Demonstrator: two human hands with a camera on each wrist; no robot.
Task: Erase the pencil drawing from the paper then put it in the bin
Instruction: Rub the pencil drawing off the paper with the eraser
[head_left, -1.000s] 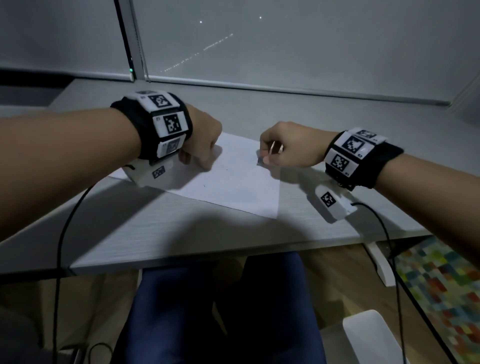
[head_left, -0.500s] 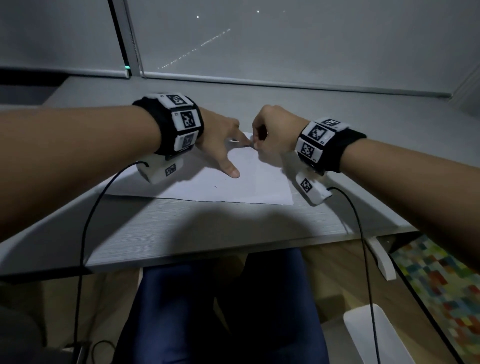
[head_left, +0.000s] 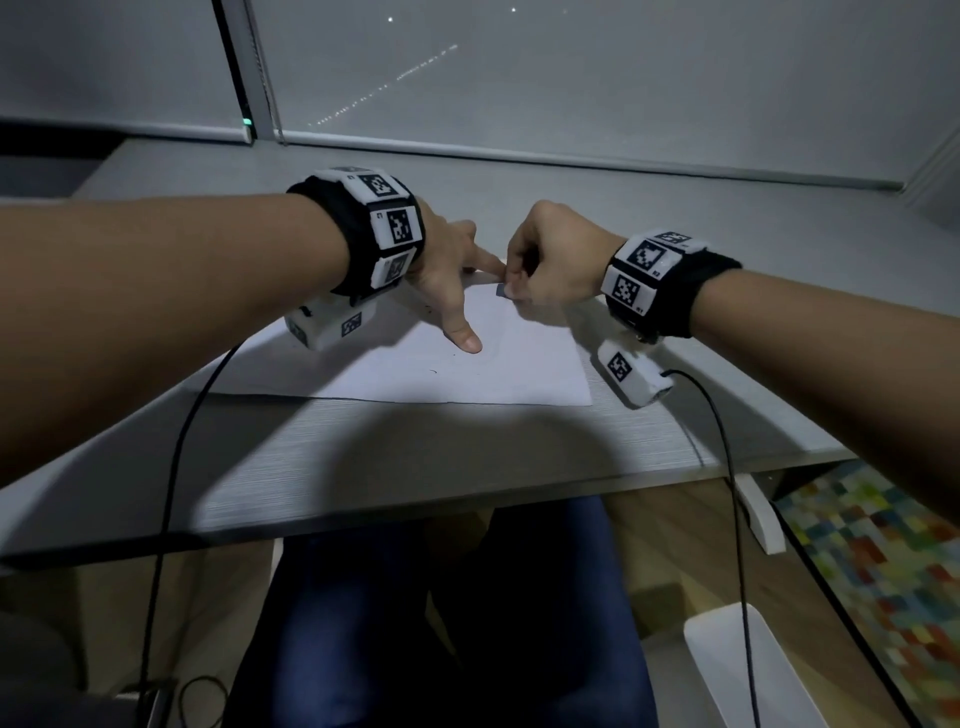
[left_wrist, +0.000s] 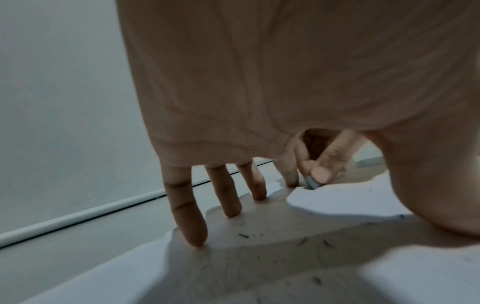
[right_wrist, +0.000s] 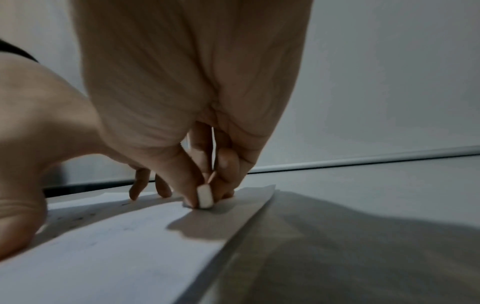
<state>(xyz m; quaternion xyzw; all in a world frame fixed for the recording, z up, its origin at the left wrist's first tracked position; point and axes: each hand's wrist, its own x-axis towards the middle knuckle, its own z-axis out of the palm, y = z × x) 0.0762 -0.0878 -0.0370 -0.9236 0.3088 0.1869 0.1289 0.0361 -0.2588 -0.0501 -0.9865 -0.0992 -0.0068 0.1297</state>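
A white sheet of paper (head_left: 498, 364) lies flat on the grey desk (head_left: 363, 457). My left hand (head_left: 452, 280) presses on it with fingers spread and straight, the thumb (head_left: 465, 338) pointing toward me. My right hand (head_left: 545, 265) pinches a small eraser (head_left: 502, 291) between thumb and fingers and holds it down on the paper near its far edge, right beside my left index fingertip. In the right wrist view the eraser (right_wrist: 205, 196) looks white and touches the paper (right_wrist: 116, 242). The left wrist view shows the eraser (left_wrist: 311, 183) as bluish, with dark crumbs on the paper (left_wrist: 345, 201).
A window with drawn blinds (head_left: 571, 78) runs behind the desk. A white bin (head_left: 748, 670) stands on the floor at lower right, beside a colourful rug (head_left: 883, 561). Black cables (head_left: 171, 467) hang from both wrist cameras. My legs (head_left: 441, 613) are under the desk.
My left hand went from a curled fist to spread fingers pressing the paper. My right hand moved left and away, onto the paper's far edge, and the sheet has turned.
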